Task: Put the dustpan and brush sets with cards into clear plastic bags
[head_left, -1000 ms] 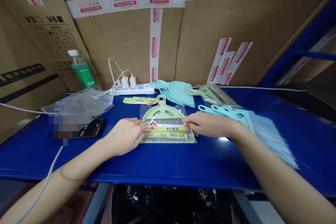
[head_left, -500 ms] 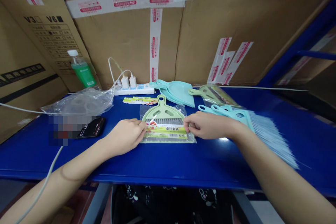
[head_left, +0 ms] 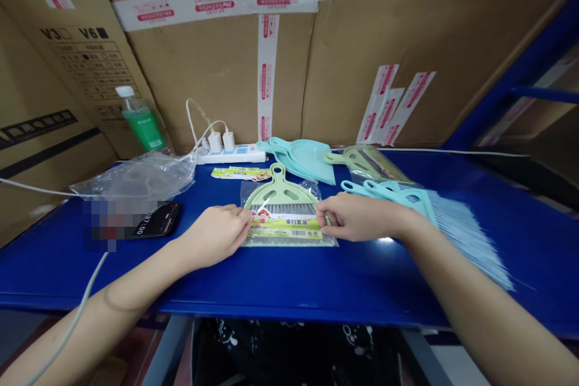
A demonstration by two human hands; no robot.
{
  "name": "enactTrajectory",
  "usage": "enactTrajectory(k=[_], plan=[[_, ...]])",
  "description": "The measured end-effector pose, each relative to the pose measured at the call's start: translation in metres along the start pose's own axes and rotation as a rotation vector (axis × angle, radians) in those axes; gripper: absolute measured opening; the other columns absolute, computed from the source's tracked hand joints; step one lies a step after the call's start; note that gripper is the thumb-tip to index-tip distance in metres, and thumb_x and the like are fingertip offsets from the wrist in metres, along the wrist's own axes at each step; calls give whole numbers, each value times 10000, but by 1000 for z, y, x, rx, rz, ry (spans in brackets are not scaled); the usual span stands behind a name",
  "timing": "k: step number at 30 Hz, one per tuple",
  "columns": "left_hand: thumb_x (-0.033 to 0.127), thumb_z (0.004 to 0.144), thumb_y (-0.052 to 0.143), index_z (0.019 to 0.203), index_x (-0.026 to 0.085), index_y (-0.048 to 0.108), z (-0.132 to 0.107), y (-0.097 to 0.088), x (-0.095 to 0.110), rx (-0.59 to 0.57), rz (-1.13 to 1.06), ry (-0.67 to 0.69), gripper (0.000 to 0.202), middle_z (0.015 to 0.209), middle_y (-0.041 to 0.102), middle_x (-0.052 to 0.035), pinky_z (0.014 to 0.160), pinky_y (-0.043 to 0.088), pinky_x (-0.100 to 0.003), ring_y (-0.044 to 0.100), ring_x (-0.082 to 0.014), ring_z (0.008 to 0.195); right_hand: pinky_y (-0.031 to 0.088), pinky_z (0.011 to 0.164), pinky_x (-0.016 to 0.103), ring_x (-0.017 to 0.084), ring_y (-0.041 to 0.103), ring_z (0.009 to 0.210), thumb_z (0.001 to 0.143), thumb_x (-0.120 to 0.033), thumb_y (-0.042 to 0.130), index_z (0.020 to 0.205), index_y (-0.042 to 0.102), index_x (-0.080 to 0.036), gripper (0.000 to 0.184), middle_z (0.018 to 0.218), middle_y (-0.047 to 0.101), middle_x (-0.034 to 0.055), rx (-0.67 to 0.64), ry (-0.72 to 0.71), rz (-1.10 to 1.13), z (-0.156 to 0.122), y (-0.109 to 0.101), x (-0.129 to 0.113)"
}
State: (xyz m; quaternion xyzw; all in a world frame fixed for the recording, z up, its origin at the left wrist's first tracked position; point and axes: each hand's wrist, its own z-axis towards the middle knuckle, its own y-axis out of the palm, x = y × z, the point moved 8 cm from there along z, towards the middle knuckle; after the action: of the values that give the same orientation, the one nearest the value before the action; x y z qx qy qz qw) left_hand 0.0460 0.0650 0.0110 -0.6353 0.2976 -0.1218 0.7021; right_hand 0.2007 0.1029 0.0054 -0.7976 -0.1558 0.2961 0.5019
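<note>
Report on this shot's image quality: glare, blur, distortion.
Head view: wide-angle distortion slants the blue table; a small glare patch shines beside the right hand; a pixelated block hides the area next to the black smartphone; the packaged dustpan stays sharp.

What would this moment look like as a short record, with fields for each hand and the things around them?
Left hand: fingertips at the left side of the bagged green dustpan and brush set
Right hand: fingertips at that set's right side
Work surface: blue table
Beside the set: teal dustpans; second bagged green set; teal brushes
Further left: power strip; clear plastic bag; black phone; green bottle
Behind: taped cardboard boxes
</note>
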Motion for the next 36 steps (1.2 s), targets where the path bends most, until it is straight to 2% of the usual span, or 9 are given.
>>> enactTrajectory(k=[13,25,36], plan=[[201,916,350,823,157,543,-1,0,1,18,-17,10,219,702,620,-36,625,499,-292,609,-174,649,303,520,263,118,435,522,728,-95,491,647,408,-223,173,588,504,-39,23,57,-16,-2,-3,-3],[197,908,381,897,172,538,-1,3,-2,-28,-62,-30,160,813,657,-46,649,507,-297,636,-186,737,302,518,266,126,456,522,706,-113,478,647,398,-226,151,586,529,-25,54,24,-54,-1,-4,-4],[159,881,386,916,163,541,-1,3,0,-39,-19,-28,159,780,645,-46,653,508,-308,629,-190,718,270,507,269,120,423,503,698,-115,465,639,383,-226,150,567,509,-26,74,17,-109,-2,-7,-6]])
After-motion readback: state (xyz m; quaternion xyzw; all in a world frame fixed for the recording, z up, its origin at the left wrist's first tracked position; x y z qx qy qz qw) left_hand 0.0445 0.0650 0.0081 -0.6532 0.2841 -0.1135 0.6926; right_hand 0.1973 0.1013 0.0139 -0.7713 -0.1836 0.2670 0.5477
